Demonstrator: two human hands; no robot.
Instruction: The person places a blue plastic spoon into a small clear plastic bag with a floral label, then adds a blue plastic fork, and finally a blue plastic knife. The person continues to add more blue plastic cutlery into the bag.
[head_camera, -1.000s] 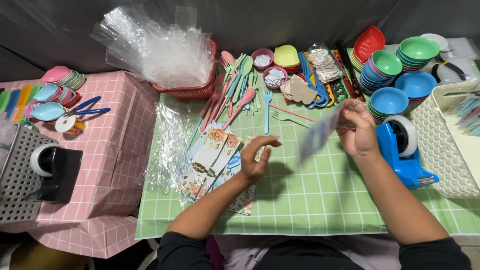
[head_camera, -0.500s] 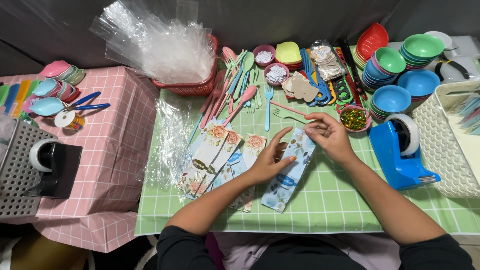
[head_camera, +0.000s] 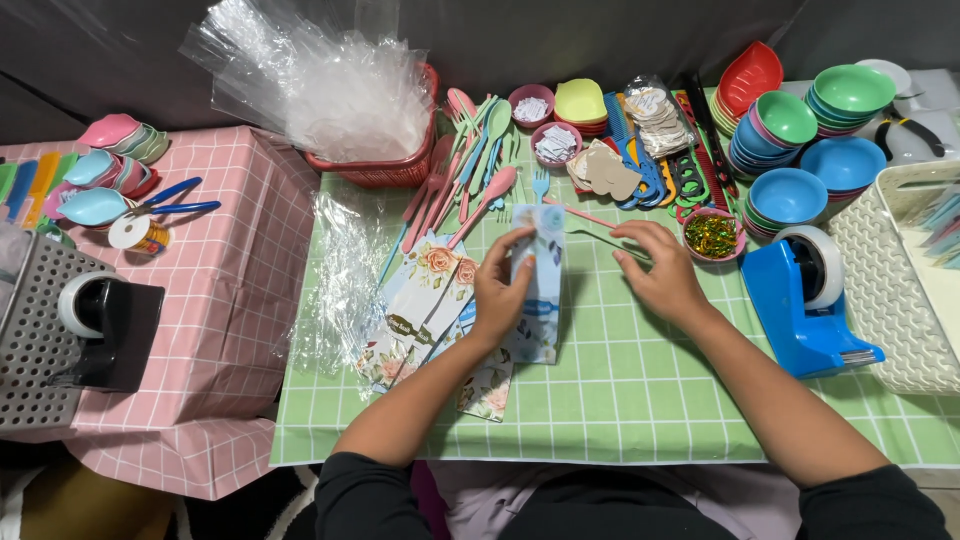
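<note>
A long blue-and-white printed card packet (head_camera: 543, 300) lies flat on the green checked tablecloth (head_camera: 640, 390). My left hand (head_camera: 500, 288) presses on its left edge, thumb and fingers resting on the packet. To the right of the packet, my right hand (head_camera: 662, 268) lies palm down on the cloth; its fingertips touch a thin pink stick (head_camera: 590, 217). Under and to the left of the packet sits a pile of flowered cards (head_camera: 425, 300).
Pastel plastic spoons and forks (head_camera: 470, 170) fan out behind the cards. A blue tape dispenser (head_camera: 812, 300), stacked bowls (head_camera: 800, 150) and a white basket (head_camera: 900, 290) stand right. Clear bags fill a red basket (head_camera: 380, 165). A pink-clothed table (head_camera: 200, 290) stands left.
The packet, first held up in my right hand, came down onto the cloth and now lies straight. My left hand has moved onto it; my right hand has let go and shifted right.
</note>
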